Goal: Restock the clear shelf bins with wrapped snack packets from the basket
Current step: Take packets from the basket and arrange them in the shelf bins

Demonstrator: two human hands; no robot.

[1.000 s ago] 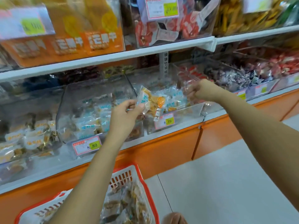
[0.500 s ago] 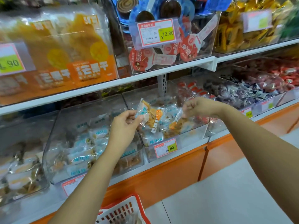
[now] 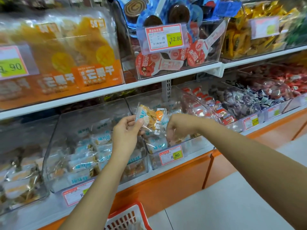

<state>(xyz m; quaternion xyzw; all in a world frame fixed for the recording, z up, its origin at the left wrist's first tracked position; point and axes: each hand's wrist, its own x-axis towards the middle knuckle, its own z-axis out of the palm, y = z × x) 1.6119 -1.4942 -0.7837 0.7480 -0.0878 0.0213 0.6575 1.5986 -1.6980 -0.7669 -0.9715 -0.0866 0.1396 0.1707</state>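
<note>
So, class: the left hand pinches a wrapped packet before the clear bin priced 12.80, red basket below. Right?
No. The head view shows the left hand pinching the wrapped packet before the clear bin priced 8.80, not 12.80; red basket below.

Both arms bare, extended forward toward shelf height. Left forearm rises from bottom of frame. Left hand (image 3: 126, 131) raised, thumb and fingers (image 3: 131, 118) pinching left edge of snack packet (image 3: 153, 120). Right forearm comes in from right edge, wrist bent down. Right hand (image 3: 177, 127) near left hand, fingers curled downward. Can't tell whether right hand holds anything.
</note>
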